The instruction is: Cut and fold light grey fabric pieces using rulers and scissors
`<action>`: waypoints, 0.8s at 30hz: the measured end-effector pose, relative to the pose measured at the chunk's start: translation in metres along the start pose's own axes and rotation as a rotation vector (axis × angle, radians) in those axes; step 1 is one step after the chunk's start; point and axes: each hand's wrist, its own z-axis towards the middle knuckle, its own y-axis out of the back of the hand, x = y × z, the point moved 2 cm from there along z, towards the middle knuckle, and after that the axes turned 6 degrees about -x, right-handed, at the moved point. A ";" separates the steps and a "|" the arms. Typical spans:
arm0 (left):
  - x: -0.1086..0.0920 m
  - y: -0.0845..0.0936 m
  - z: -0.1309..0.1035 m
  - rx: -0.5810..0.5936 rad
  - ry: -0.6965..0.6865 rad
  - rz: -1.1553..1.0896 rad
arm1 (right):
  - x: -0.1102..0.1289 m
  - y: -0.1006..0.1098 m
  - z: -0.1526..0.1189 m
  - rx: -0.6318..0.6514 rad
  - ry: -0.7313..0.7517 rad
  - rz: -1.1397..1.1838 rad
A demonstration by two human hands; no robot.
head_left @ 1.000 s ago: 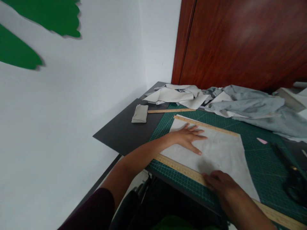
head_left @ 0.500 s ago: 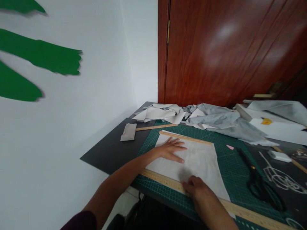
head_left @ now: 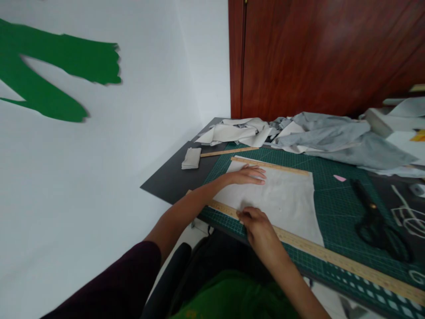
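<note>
My left hand (head_left: 248,175) lies flat with spread fingers on a pale rectangle of cloth (head_left: 282,195). My right hand (head_left: 259,226) is closed, its thumb and fingertips pinched at a long wooden ruler (head_left: 305,243) along the cloth's near edge. Whether something small is also between those fingers cannot be made out. A shorter wooden ruler (head_left: 275,166) rests across the far edge of the cloth. Beneath it all is a green gridded cutting mat (head_left: 332,204). My left forearm hides part of the cloth's left side.
Black scissors (head_left: 375,217) lie right of the cloth, near a pink chip (head_left: 339,178) and white cord (head_left: 410,217). Crumpled grey fabric (head_left: 325,135) is heaped along the back. A folded cloth (head_left: 191,158) and another wooden stick (head_left: 229,152) sit at the back left.
My right hand has slid left along the long ruler. My left hand stays flat on the cloth. The camera view has shifted, so the table appears higher in the picture.
</note>
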 end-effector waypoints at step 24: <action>-0.038 -0.028 0.051 -0.592 0.044 0.510 | 0.022 0.015 0.005 0.176 -0.046 -0.241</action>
